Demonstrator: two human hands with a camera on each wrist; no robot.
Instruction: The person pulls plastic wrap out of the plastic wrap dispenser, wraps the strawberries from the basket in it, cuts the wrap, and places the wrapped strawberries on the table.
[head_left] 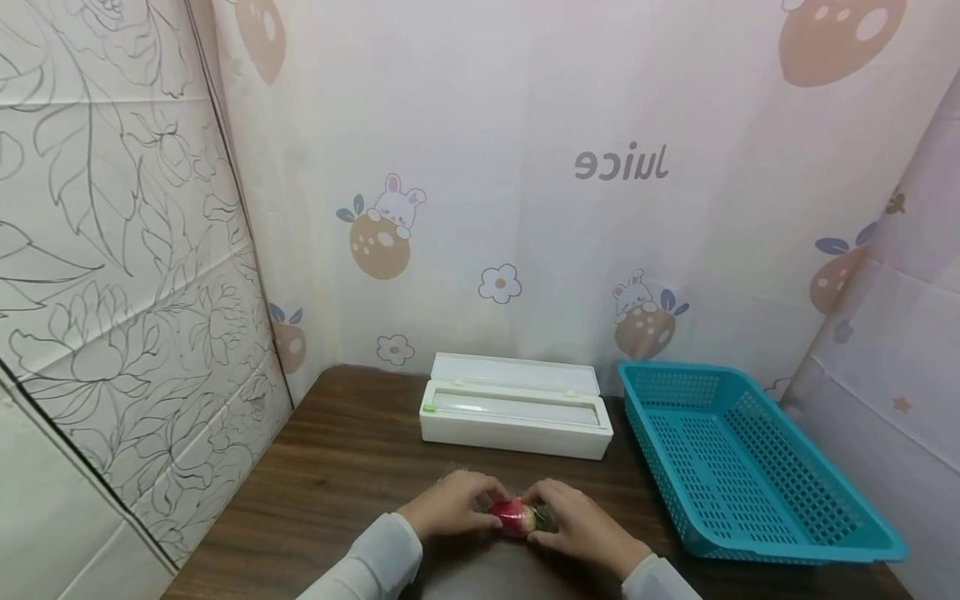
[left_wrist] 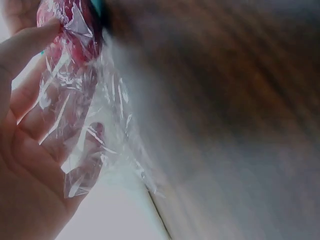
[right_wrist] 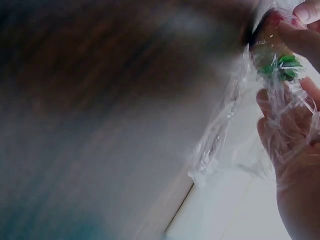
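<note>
Between the two hands is a small red fruit-like thing (head_left: 513, 517), pale toward one end and topped with green leaves (right_wrist: 287, 67). Clear cling film (left_wrist: 115, 95) covers it, and loose ends trail from both sides. My left hand (head_left: 453, 504) pinches the red end between thumb and fingers; the slack film lies along its palm in the left wrist view. On the leafy end, my right hand (head_left: 577, 521) grips with thumb and fingers, and crumpled film (right_wrist: 287, 117) spreads over its lower fingers in the right wrist view.
Behind the hands, a long white cling film box (head_left: 517, 442) stands with its lid raised and a green slider at its left. A turquoise mesh basket (head_left: 787, 552) sits at the right side of the dark wooden table (head_left: 322, 492). Printed curtains (head_left: 480, 192) hang along the back and sides.
</note>
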